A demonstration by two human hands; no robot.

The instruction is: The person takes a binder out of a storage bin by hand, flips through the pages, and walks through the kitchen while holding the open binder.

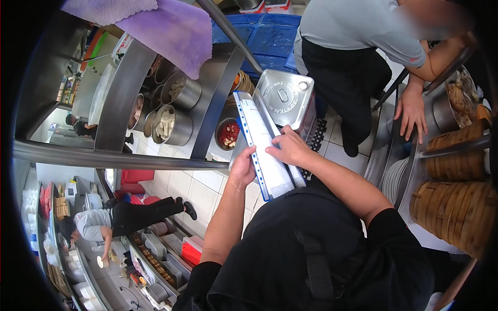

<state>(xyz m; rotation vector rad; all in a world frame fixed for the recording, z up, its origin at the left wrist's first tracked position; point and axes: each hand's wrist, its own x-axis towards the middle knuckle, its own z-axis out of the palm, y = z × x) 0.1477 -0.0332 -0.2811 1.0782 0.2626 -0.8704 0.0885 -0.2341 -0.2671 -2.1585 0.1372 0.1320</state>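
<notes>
An open folder with clear sleeves [262,142] and a blue punched edge is held in front of my body. My left hand [243,165] grips its left edge, fingers closed on it. My right hand [288,149] lies over the pages, its fingers bent against the sleeves near the fold. Just beyond the folder stands a square metal tin [285,96] with a round cap. A steel bowl of red and pale pieces [228,133] sits left of the folder.
A co-worker in a grey shirt [358,26] leans at the upper right, near stacked bamboo steamers [451,212] and plates [397,179]. A metal rail [119,160] crosses the left side. Steel pots [174,127] and a purple cloth [171,33] are at upper left. Another person [129,217] is lower left.
</notes>
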